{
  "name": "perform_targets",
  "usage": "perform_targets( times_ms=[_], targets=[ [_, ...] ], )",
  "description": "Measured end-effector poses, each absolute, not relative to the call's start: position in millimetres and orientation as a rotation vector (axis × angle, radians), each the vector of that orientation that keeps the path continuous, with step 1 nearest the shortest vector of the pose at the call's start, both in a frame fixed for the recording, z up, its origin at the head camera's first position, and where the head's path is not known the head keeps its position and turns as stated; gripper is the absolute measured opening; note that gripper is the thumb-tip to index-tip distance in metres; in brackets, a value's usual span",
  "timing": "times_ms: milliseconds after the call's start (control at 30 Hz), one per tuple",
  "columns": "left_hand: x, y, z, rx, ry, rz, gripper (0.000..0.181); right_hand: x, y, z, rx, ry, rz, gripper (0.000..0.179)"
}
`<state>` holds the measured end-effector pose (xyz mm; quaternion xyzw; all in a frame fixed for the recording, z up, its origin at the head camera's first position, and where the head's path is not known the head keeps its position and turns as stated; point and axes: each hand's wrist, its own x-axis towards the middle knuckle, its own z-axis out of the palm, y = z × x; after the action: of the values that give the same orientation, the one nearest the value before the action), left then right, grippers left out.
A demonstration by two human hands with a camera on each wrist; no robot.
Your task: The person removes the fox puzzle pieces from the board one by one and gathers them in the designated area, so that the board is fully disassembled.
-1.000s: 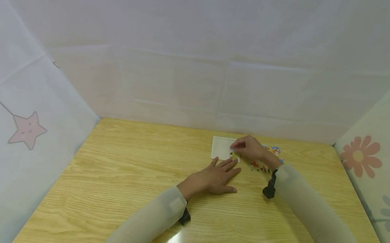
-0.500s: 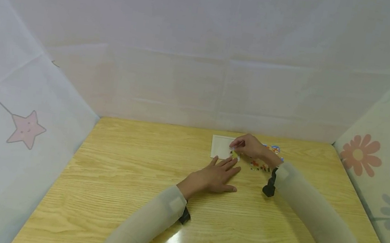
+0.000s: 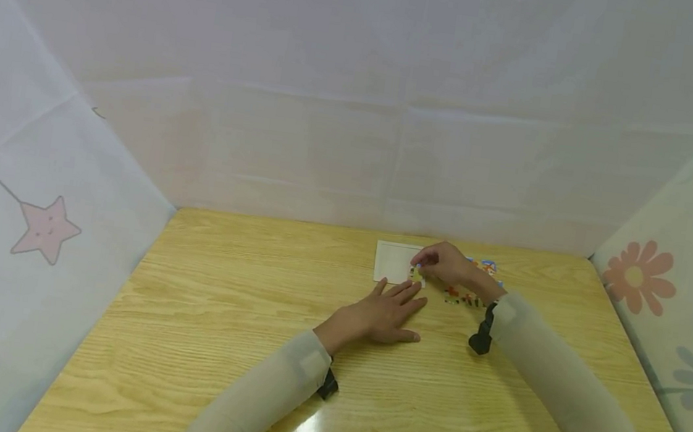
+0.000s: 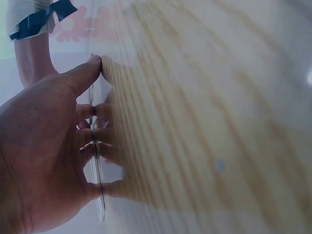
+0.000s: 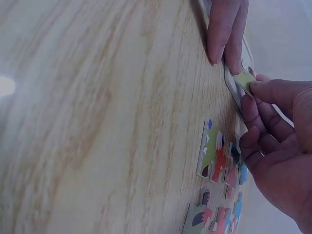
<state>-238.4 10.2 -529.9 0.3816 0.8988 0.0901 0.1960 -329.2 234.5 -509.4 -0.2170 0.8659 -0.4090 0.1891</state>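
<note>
A white puzzle tray point(image 3: 391, 262) lies near the back of the table. My right hand point(image 3: 445, 264) is over its right side, with thumb and fingers pinching a yellow-green puzzle piece point(image 5: 244, 79) at the tray's near right corner. My left hand point(image 3: 381, 317) lies palm down with fingers spread, its fingertips on the tray's near edge. In the right wrist view, two left fingers point(image 5: 223, 34) press at the tray's rim beside the piece. The left wrist view shows the left thumb point(image 4: 87, 73) stretched out, touching the wooden surface.
Several loose, colourful puzzle pieces point(image 5: 209, 151) lie to the right of the tray, partly behind the right forearm in the head view. The wooden table point(image 3: 210, 300) meets a white cloth backdrop point(image 3: 302, 152) behind the tray, with printed cloth walls on both sides.
My right hand has shifted very slightly to the right, still pinching the puzzle piece, and more of the piece's dark patch shows. The left hand stays in place.
</note>
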Motion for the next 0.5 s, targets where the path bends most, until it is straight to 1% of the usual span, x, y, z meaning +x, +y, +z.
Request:
perform_targets(
  times_ms=[100, 300, 500],
  targets=[
    [-235.0, 10.4, -524.1, 1.076, 2.543, 0.19, 0.082, -327.8, 234.8, -507.8, -0.616, 2.419, -1.176, 0.021],
    [-237.8, 12.0, -529.8, 1.084, 2.557, 0.179, 0.083, -325.4, 237.7, -504.3, -0.612, 2.413, -1.204, 0.021],
    [-231.3, 10.6, -515.3, 1.098, 2.555, 0.132, 0.081, -322.6, 244.3, -500.1, -0.588, 2.399, -1.25, 0.023]
  ],
)
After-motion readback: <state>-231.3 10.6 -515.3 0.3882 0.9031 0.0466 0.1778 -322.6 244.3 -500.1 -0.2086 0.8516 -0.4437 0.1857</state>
